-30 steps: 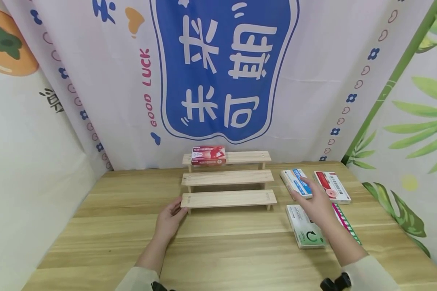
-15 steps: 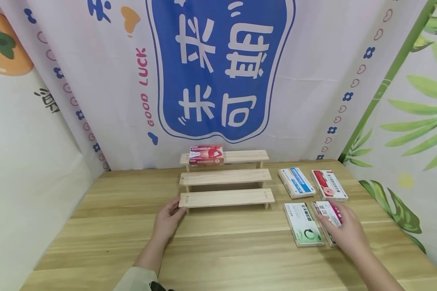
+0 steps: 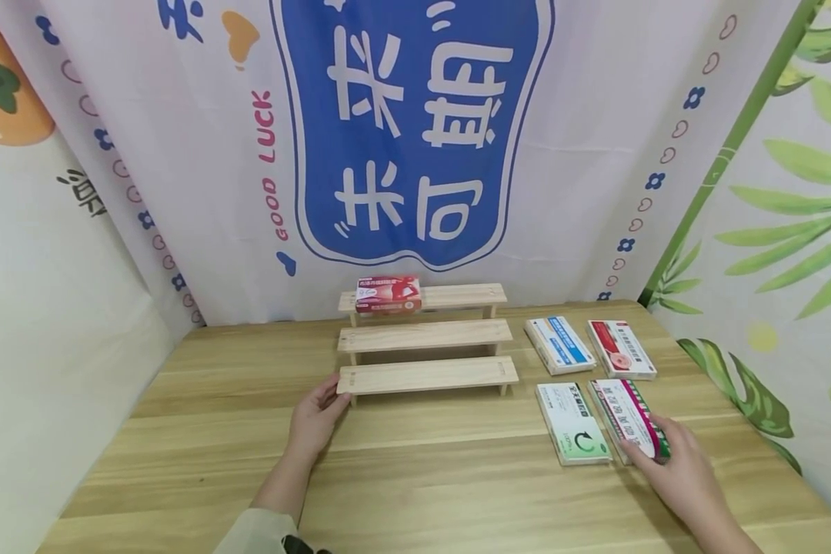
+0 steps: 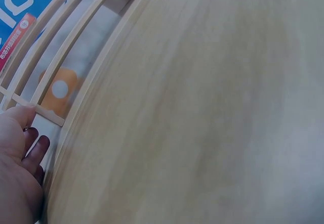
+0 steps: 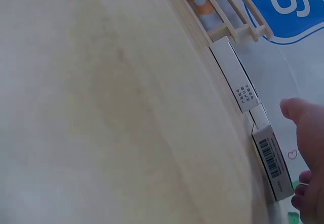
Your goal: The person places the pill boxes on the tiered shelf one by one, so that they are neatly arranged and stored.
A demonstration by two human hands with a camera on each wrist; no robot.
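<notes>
My left grip point(image 3: 316, 419) holds the rack point(image 3: 425, 335) by the near left corner of its lowest board, thumb at the front, the other fingers bent at the board's end. That forearm leans in from the lower edge, its pale, matt sleeve point(image 3: 256, 532) ending short of the wrist. My right grip point(image 3: 684, 468) is wide over the near right part of the pink box point(image 3: 623, 412), palm low, wrist angled in from the right corner. The right wrist view shows the thumb stretched out and raised clear of the cartons, the other fingers bent down at the far end; whether they touch the card I cannot tell.

The pink box lies flat on the worktop point(image 3: 422, 481), right of the rack, a slim white carton with a curved pink band and green edging. Just beside it on the left is the green box point(image 3: 573, 425), partly white, with a dark looping arrow. Behind these lie the blue box point(image 3: 559, 345) and the red-white box point(image 3: 621, 349), both flat, crisp-edged cartons.

The rack is pale, plain wood: three narrow boards in rising steps on short legs. A glossy red box point(image 3: 388, 294) sits left of centre on its top board. The worktop has streaky, yellowish wood grain.
</notes>
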